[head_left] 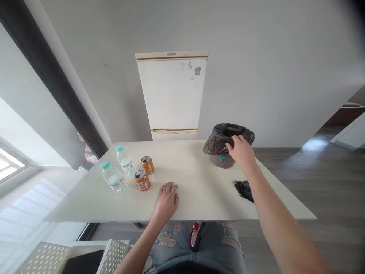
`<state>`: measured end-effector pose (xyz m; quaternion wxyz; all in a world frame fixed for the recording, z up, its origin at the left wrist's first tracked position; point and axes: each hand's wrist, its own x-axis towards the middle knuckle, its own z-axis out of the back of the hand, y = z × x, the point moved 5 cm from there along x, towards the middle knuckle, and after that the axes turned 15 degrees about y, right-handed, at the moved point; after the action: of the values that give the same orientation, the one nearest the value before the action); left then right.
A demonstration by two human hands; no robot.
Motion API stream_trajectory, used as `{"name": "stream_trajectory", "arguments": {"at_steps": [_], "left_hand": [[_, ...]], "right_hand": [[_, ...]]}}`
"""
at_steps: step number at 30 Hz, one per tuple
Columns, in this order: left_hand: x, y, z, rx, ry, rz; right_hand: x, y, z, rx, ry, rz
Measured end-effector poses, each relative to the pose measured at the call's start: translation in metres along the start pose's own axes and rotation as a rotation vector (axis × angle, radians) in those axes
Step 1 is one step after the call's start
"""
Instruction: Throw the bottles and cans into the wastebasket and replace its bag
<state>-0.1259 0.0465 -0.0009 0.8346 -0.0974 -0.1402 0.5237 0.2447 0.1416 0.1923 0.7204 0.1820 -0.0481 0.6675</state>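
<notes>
My right hand (241,151) is at the near rim of a small bin (221,160) lined with a black plastic bag (216,141). Its fingers are bent over the bag's edge and appear to pinch it. My left hand (168,200) rests on the white table with its fingers slightly apart and nothing in them. To its left stand two orange cans, one nearer (142,181) and one behind (147,165). Beyond them are two clear bottles with teal caps, a front one (114,179) and a back one (126,161). A crumpled black bag (244,190) lies partly behind my right forearm.
The white table (194,205) has its front edge just before my legs. A white fridge (173,95) stands behind it against the grey wall. Light perforated baskets (47,258) sit low at the left, below the table.
</notes>
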Motion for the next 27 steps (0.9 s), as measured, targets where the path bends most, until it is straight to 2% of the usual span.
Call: {"name": "stream_trajectory", "arguments": {"at_steps": [3,8,17,20,23,27], "left_hand": [[0.000,0.000,0.000,-0.015,-0.013,-0.003],[0.000,-0.001,0.002,-0.026,-0.022,-0.003],[-0.001,-0.005,0.009,-0.017,-0.026,-0.024],[-0.001,-0.002,0.007,0.000,-0.048,0.019],[-0.002,0.004,0.003,0.032,-0.072,0.075],[-0.001,0.007,-0.003,0.059,-0.075,0.058]], "right_hand": [[-0.001,0.006,-0.001,0.020,-0.037,0.021],[-0.026,0.038,0.003,0.146,-0.050,0.140],[-0.105,0.134,0.010,0.354,-0.112,0.381],[-0.122,0.160,0.007,0.437,-0.091,0.434],[-0.128,0.172,0.004,0.482,-0.063,0.462],[-0.128,0.176,0.004,0.462,-0.060,0.462]]}}
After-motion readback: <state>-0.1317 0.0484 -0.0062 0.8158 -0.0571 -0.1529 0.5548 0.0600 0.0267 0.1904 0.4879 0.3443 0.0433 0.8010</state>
